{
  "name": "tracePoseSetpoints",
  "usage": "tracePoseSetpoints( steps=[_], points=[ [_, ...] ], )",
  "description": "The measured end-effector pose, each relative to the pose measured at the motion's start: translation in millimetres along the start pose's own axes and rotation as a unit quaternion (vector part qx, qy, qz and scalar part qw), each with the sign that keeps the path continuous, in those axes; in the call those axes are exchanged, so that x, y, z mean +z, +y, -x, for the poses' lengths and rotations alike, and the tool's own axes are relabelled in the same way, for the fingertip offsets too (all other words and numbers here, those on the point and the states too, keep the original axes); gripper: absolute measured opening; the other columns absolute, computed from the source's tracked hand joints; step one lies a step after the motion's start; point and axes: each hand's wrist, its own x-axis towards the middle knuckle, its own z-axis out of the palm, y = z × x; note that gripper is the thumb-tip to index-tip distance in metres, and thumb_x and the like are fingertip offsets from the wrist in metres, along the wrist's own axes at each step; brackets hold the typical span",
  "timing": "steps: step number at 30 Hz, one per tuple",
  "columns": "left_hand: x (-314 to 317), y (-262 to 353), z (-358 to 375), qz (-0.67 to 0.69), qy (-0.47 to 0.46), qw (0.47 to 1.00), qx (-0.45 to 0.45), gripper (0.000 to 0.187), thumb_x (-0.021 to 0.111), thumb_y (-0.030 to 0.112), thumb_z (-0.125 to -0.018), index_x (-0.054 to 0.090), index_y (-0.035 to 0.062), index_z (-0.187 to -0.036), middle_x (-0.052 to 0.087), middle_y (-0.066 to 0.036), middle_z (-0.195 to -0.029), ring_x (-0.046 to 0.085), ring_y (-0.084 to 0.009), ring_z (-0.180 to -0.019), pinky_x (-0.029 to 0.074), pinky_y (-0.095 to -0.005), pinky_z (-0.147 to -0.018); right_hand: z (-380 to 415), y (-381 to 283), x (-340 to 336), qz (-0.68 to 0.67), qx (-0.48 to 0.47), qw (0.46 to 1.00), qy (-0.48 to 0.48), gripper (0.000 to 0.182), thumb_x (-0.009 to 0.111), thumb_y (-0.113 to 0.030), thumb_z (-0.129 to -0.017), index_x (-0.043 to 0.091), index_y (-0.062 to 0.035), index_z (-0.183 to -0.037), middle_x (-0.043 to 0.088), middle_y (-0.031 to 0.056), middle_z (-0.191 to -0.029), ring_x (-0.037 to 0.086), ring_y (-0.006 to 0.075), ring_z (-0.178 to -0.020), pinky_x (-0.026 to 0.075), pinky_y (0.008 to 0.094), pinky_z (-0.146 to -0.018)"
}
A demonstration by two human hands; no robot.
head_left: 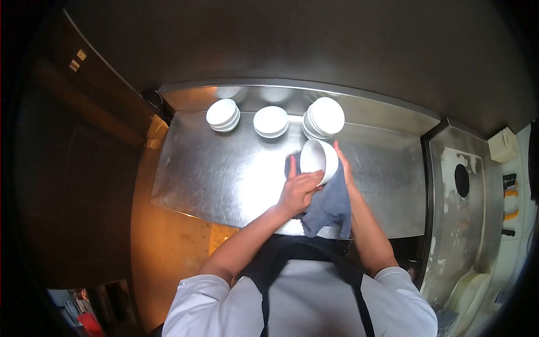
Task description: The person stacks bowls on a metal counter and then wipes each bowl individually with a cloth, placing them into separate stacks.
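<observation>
A white bowl is tilted on its side above the steel counter, its opening toward the left. My left hand has its fingers at the bowl's lower rim and inside, thumb pointing up. Behind the bowl's right side, my right hand holds it through a grey-blue cloth, which hangs down toward the counter's front edge. Just beyond stands a stack of white bowls. Two more stacks of white bowls, one in the middle and one on the left, stand along the back.
The steel counter has a raised back edge. On the right is another steel surface with a dark oval opening. Knives with black and orange handles are at the far right, below a pale box.
</observation>
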Motion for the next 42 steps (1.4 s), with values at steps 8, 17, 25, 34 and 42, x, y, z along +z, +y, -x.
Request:
tracePoseSetpoints(
  steps=[8, 17, 25, 34, 42],
  points=[
    [-94.3, -68.0, -59.3, -0.287, 0.054, 0.956, -0.03, 0.015, 0.057, -0.003, -0.079, 0.066, 0.0087, -0.081, 0.068, -0.005, -0.079, 0.066, -0.0228, -0.081, 0.009, -0.0644, -0.115, 57.7, -9.5, 53.4, 0.231, -0.13, 0.948, 0.179, 0.045, 0.054, -0.049, -0.097, 0.063, -0.0064, -0.086, 0.058, 0.0008, -0.087, 0.049, 0.0084, -0.08, 0.041, 0.0251, -0.074],
    [-176.7, -148.7, -73.1, -0.491, -0.052, 0.854, -0.167, 0.016, 0.055, 0.001, -0.083, 0.066, 0.011, -0.089, 0.07, -0.009, -0.08, 0.067, -0.0269, -0.087, 0.012, -0.0674, -0.112, 56.4, -23.3, -18.2, 0.079, -0.176, 0.966, 0.169, 0.045, 0.052, -0.047, -0.098, 0.065, -0.0043, -0.098, 0.064, 0.0046, -0.098, 0.06, 0.0136, -0.09, 0.048, 0.0291, -0.082],
    [-170.1, -146.9, -80.8, -0.538, -0.014, 0.831, -0.139, 0.024, 0.062, 0.017, -0.088, 0.063, 0.0097, -0.111, 0.067, -0.012, -0.109, 0.059, -0.0271, -0.112, 0.011, -0.0676, -0.111, 96.4, -105.1, -26.5, -0.025, -0.287, 0.913, 0.288, 0.055, 0.053, -0.05, -0.096, 0.059, -0.0007, -0.119, 0.063, 0.0081, -0.115, 0.059, 0.02, -0.107, 0.045, 0.0356, -0.096],
    [-81.7, -121.6, -83.3, -0.359, -0.258, 0.884, -0.149, 0.02, 0.06, 0.023, -0.091, 0.066, 0.0078, -0.101, 0.067, -0.016, -0.102, 0.06, -0.0313, -0.107, 0.018, -0.0641, -0.111, 80.7, -97.1, -61.6, 0.059, -0.276, 0.939, 0.197, 0.05, 0.059, -0.04, -0.096, 0.053, -0.0004, -0.125, 0.061, 0.0131, -0.122, 0.061, 0.0262, -0.109, 0.048, 0.0401, -0.096],
    [-81.6, -138.3, -78.1, -0.255, -0.095, 0.948, -0.163, 0.021, 0.055, 0.023, -0.094, 0.06, 0.0044, -0.085, 0.062, -0.019, -0.074, 0.06, -0.0419, -0.081, 0.028, -0.0571, -0.109, 73.3, -47.6, -79.4, -0.064, -0.244, 0.941, 0.225, 0.044, 0.059, -0.038, -0.097, 0.054, -0.0006, -0.119, 0.061, 0.0145, -0.118, 0.062, 0.0266, -0.107, 0.051, 0.0421, -0.092]
  ],
)
